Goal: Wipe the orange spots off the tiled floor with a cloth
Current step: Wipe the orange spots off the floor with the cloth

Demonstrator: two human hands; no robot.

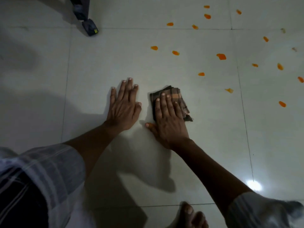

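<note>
- Nearest to the person, bare toes (189, 214) show at the bottom edge, with pale striped sleeves (54, 170) on both arms.
- The right hand (169, 119) lies flat on the cloth (178, 97), fingers straight and together, pressing it to the tiled floor (98, 66); its thumb sticks out to the left onto the bare tile.
- The cloth is a folded dark checked pad, longer than wide, its long axis running away from the person and leaning slightly left at the far end, which peeks out past the fingertips.
- The left hand (125, 104) is just beside it, apart from the cloth, palm down on the tile with fingers spread and holding nothing.
- Beyond and to the right, the orange spots (221, 56) are scattered over the tiles, well apart from the cloth; nothing lies between them.
- Farthest off, upper left, a dark furniture leg (90, 27) stands on the floor.
</note>
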